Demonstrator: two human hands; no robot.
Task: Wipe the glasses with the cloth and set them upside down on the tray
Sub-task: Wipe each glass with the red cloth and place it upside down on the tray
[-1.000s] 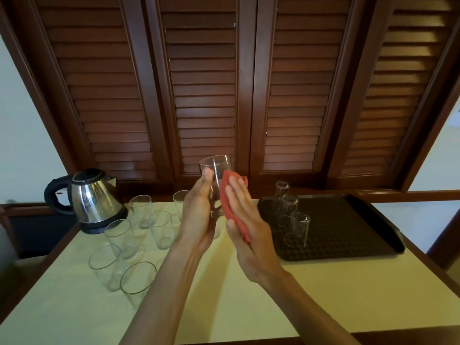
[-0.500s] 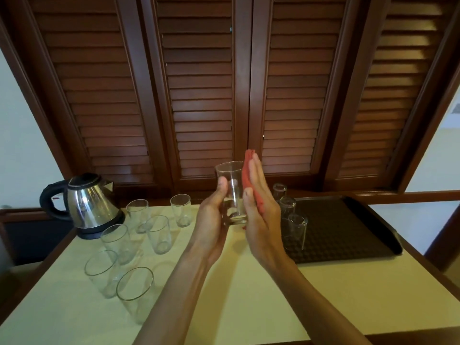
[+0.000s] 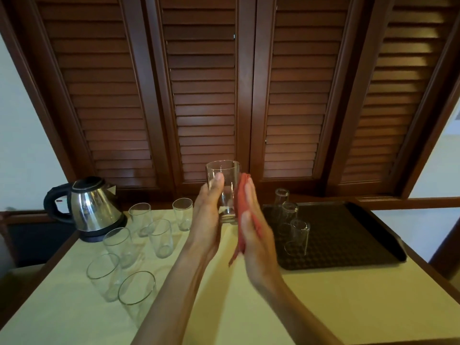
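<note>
My left hand [image 3: 207, 220] holds a clear glass [image 3: 225, 185] upright above the table, thumb on its near side. My right hand [image 3: 254, 225] has straight fingers and presses a red cloth [image 3: 241, 215] flat against the right side of that glass. Three glasses [image 3: 297, 235] stand upside down in a row at the left end of the dark tray [image 3: 348, 235]. Several more glasses [image 3: 139, 242] stand upright on the left part of the table.
A steel electric kettle [image 3: 92, 207] with a black handle stands at the table's back left. Louvred wooden doors [image 3: 224, 95] rise behind the cream table [image 3: 249, 307]. The right part of the tray holds no glasses.
The held glass has come upright and a little higher. My right hand with the cloth has slid down along the side of the glass.
</note>
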